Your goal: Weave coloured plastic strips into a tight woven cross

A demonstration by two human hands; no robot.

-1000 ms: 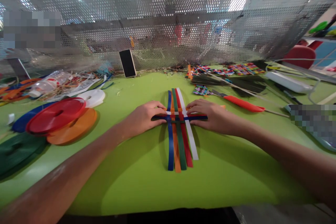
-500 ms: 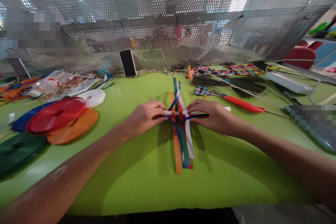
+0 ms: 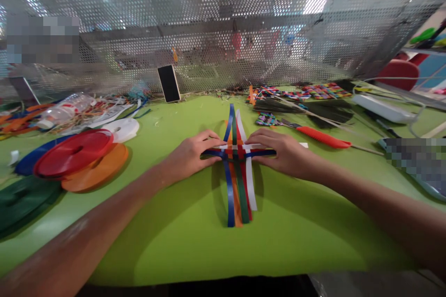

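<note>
A bundle of coloured strips [image 3: 238,181], blue, orange, green, red and white, lies lengthwise on the green table [image 3: 181,241], crossed by short horizontal strips at its middle. My left hand [image 3: 190,154] pinches the left ends of the crossing strips. My right hand [image 3: 278,151] presses and grips their right ends. The far ends of the long strips are lifted off the table between my hands.
Flat reels of red [image 3: 73,152], orange [image 3: 95,172], white, blue and dark green tape lie at the left. A phone [image 3: 168,83] leans on the perforated metal screen. A red-handled tool [image 3: 318,136] and woven pieces [image 3: 322,90] sit at the right.
The long strips, flat a second ago, were raised and twisted between my hands; now they lie straighter again, bunched closer, with their far ends still lifted.
</note>
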